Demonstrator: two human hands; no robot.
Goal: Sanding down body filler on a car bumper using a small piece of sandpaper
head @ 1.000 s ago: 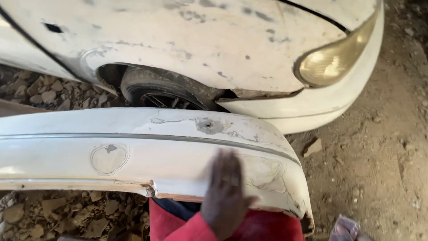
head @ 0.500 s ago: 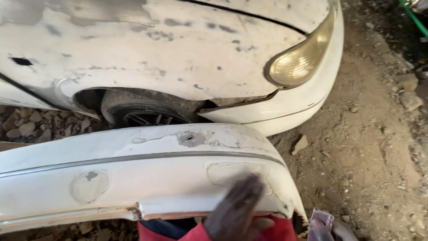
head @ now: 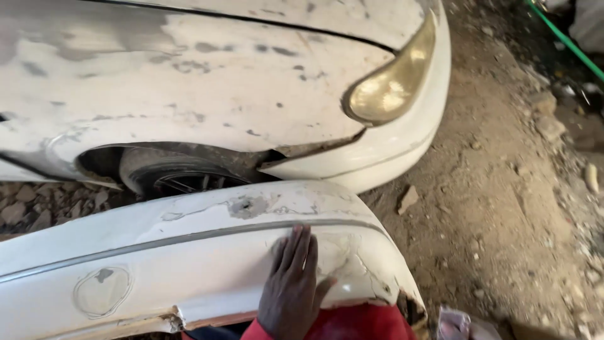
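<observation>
White loose bumper (head: 157, 264): left hand (head: 290, 286) has slid higher, fingers flat.

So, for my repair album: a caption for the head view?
Hand flat on a detached white bumper beside a patchy white car.

A white car (head: 207, 82) with patchy, sanded paint is standing across the top, its yellowed headlight (head: 391, 88) catching light and 1 dark wheel (head: 182, 179) sitting in the arch. Bare brown dirt ground (head: 503, 208) is spreading to the right, with small stones (head: 408, 199) lying scattered. Rubble (head: 25, 211) is piling under the car at left. A green hose (head: 563, 41) is running across the upper right corner.
</observation>
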